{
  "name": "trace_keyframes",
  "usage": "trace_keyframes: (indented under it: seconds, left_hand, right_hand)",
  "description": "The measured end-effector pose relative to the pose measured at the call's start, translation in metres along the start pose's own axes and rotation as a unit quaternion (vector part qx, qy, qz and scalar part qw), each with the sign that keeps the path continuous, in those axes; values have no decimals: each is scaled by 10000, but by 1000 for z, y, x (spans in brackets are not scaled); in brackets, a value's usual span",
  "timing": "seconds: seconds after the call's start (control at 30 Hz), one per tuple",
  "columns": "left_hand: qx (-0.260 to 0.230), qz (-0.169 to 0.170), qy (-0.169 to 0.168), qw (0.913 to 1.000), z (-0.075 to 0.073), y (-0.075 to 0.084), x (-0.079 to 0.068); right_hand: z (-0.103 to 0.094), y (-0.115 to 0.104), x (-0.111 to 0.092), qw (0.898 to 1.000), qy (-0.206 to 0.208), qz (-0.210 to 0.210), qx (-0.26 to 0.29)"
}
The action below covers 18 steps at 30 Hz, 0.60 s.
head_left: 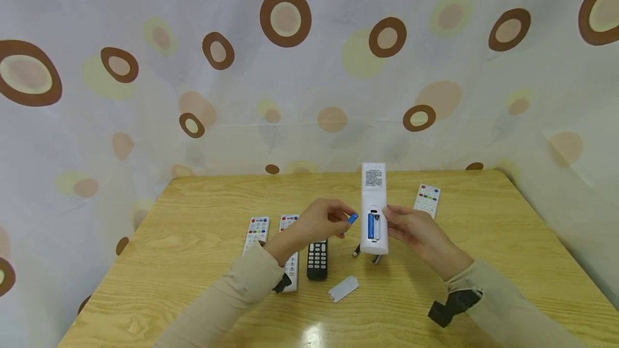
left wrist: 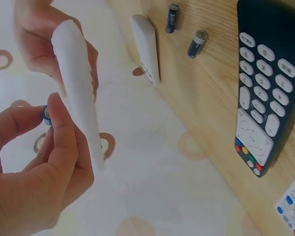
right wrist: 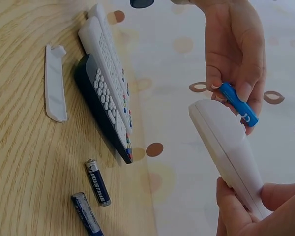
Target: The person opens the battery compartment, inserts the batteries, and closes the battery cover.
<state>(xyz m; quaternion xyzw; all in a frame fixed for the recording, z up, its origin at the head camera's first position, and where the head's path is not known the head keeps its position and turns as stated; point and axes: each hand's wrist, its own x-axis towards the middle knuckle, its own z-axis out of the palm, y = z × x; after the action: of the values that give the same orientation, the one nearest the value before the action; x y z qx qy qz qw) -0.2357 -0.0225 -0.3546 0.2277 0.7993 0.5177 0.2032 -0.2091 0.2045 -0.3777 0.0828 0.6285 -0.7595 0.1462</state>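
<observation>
White remote (head_left: 374, 197), back labelled, was above the table (head_left: 193, 262) — right hand (head_left: 419, 231) gripping its edge. Uncovered compartment (head_left: 377, 230) held one blue battery (head_left: 371, 226); left hand (head_left: 318, 225) pinched a second battery (head_left: 353, 218) just beside.

Four white remotes (head_left: 374, 195), one black remote (head_left: 317, 268), two blue batteries (right wrist: 238, 104), two dark batteries (right wrist: 98, 183), one cover (head_left: 344, 289).

A slim gap parted the blue battery (head_left: 353, 218) from the raised white remote (head_left: 374, 198); beneath, dark batteries (right wrist: 98, 183), a loose cover (head_left: 344, 289) and a black remote (head_left: 317, 265) obstructed passage.
</observation>
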Motion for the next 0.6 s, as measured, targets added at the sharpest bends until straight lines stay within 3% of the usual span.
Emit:
trace_keyframes:
  seconds: [0.1,0.2,0.33,0.6]
  left_hand:
    - [507,258,122,9983,5,3,-2]
    - [1180,479,364,9912,12,9,-4]
    - [1938,687,624,9766,23,18,-8]
    - [3153,1144,838,9383,42,28,-10]
  right_hand:
    - [1,0,0,10000,-32,-15,28]
    - [2,0,1,10000,-66,-42,56]
    - [4,0,1,9999,-103,-98,44]
    - [8,-1,3,9996,-169,-147,164]
